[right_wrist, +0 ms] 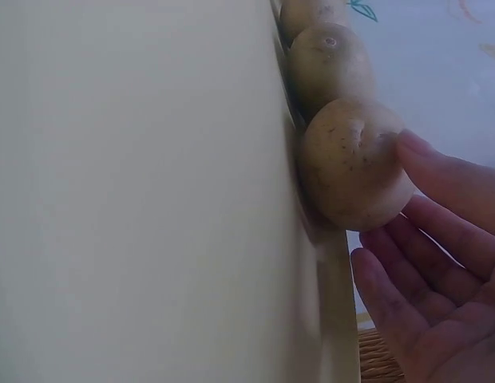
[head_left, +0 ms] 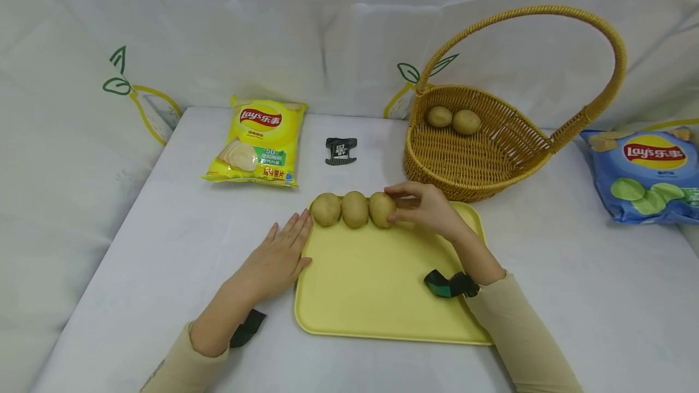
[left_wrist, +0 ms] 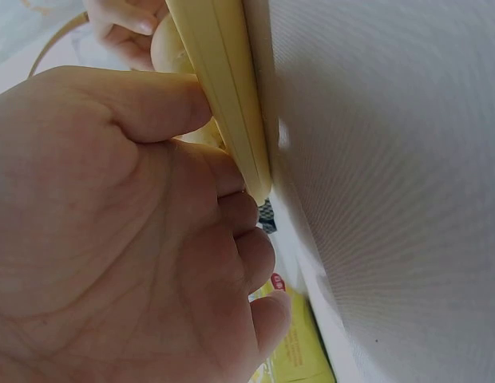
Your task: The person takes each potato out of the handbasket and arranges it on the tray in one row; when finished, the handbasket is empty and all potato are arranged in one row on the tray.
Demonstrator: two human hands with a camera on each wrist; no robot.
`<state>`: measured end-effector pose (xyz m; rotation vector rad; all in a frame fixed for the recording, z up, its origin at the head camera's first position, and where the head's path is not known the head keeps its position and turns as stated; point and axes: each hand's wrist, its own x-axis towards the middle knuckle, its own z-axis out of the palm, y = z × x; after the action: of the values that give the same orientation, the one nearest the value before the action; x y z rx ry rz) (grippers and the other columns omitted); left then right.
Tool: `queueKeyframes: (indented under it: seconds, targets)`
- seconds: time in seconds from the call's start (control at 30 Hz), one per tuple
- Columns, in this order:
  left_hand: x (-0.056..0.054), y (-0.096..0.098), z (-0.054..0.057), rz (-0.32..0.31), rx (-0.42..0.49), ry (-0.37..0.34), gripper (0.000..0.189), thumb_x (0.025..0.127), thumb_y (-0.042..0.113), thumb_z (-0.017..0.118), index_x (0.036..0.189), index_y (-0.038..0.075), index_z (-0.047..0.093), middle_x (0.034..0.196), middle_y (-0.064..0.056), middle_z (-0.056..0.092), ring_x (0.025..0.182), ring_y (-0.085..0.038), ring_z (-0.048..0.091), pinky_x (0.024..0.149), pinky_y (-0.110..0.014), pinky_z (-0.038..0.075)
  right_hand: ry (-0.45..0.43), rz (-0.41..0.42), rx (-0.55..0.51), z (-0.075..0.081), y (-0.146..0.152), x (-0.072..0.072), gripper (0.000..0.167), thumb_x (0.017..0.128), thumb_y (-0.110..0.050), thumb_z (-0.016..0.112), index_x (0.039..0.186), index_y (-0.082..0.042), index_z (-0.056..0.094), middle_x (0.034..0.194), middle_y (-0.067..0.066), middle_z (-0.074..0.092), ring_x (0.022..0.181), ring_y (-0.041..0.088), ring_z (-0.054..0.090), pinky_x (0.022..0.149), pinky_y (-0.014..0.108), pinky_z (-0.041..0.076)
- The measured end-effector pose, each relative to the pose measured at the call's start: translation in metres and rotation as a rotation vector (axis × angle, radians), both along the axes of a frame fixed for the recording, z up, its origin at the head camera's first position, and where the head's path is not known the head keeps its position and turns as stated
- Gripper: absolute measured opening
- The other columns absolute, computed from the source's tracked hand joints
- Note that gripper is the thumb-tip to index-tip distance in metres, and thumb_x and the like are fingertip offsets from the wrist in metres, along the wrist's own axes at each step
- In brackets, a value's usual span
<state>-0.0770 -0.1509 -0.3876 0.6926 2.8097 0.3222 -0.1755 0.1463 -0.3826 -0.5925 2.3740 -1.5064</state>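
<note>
Three potatoes stand in a row along the far edge of a yellow tray (head_left: 371, 284): a left potato (head_left: 326, 210), a middle potato (head_left: 354, 209) and a right potato (head_left: 380, 210). My right hand (head_left: 423, 208) holds the right potato from its right side, thumb and fingers around it. The right wrist view shows the thumb on that same potato (right_wrist: 351, 171), close against its neighbour. Fingers straight, my left hand (head_left: 275, 259) rests at the tray's left edge. In the left wrist view its palm faces the camera, with fingertips against the tray rim (left_wrist: 227, 88).
Behind the tray's right corner stands a wicker basket (head_left: 464, 159) with a tall handle and two potatoes (head_left: 454, 120) inside. A yellow chip bag (head_left: 259, 141) lies at back left, a blue chip bag (head_left: 647, 174) at far right. A small black piece (head_left: 341, 151) lies between yellow bag and basket.
</note>
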Motion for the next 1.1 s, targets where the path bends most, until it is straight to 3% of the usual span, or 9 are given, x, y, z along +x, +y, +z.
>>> queueKeyframes:
  seconds: [0.3, 0.53, 0.67, 0.8, 1.1]
  targets:
    - [-0.001, 0.001, 0.0, -0.002, 0.012, 0.007, 0.065, 0.1, 0.026, 0.046, 0.147, -0.007, 0.018, 0.155, -0.02, 0.013, 0.142, -0.032, 0.012, 0.112, -0.053, 0.015, 0.005, 0.006, -0.026, 0.011, 0.002, 0.001, 0.044, 0.077, 0.003, 0.074, 0.118, 0.011, 0.059, 0.12, 0.024, 0.059, 0.103, 0.037, 0.062, 0.08, 0.026, 0.053]
    - [-0.001, 0.0, -0.001, 0.002, 0.001, -0.008, 0.065, 0.1, 0.027, 0.046, 0.147, -0.007, 0.017, 0.155, -0.02, 0.013, 0.142, -0.032, 0.011, 0.112, -0.053, 0.014, 0.069, 0.028, -0.03, 0.028, 0.009, -0.003, 0.04, 0.08, 0.004, 0.071, 0.117, 0.012, 0.059, 0.12, 0.027, 0.058, 0.109, 0.04, 0.056, 0.087, 0.028, 0.05]
    - [-0.001, 0.0, -0.002, 0.007, 0.001, -0.01, 0.065, 0.099, 0.027, 0.047, 0.147, -0.007, 0.017, 0.155, -0.02, 0.013, 0.142, -0.032, 0.011, 0.111, -0.054, 0.015, 0.093, 0.034, -0.055, 0.038, 0.014, -0.006, 0.036, 0.082, 0.006, 0.069, 0.116, 0.011, 0.059, 0.118, 0.026, 0.059, 0.106, 0.026, 0.06, 0.089, 0.033, 0.05]
    - [-0.001, -0.001, -0.003, 0.007, -0.001, -0.009, 0.066, 0.099, 0.027, 0.047, 0.147, -0.007, 0.017, 0.155, -0.02, 0.013, 0.142, -0.032, 0.011, 0.111, -0.054, 0.015, 0.101, 0.015, -0.083, 0.046, 0.021, -0.009, 0.036, 0.082, 0.004, 0.069, 0.116, 0.011, 0.06, 0.115, 0.022, 0.062, 0.099, 0.008, 0.063, 0.082, 0.025, 0.052]
    - [0.0, -0.001, -0.003, -0.006, 0.011, -0.004, 0.065, 0.099, 0.025, 0.047, 0.146, -0.008, 0.018, 0.154, -0.021, 0.013, 0.142, -0.033, 0.012, 0.111, -0.054, 0.016, 0.146, -0.065, -0.106, 0.06, 0.042, -0.022, 0.033, 0.084, -0.001, 0.069, 0.116, 0.007, 0.062, 0.115, 0.015, 0.064, 0.101, 0.017, 0.064, 0.081, 0.022, 0.052]
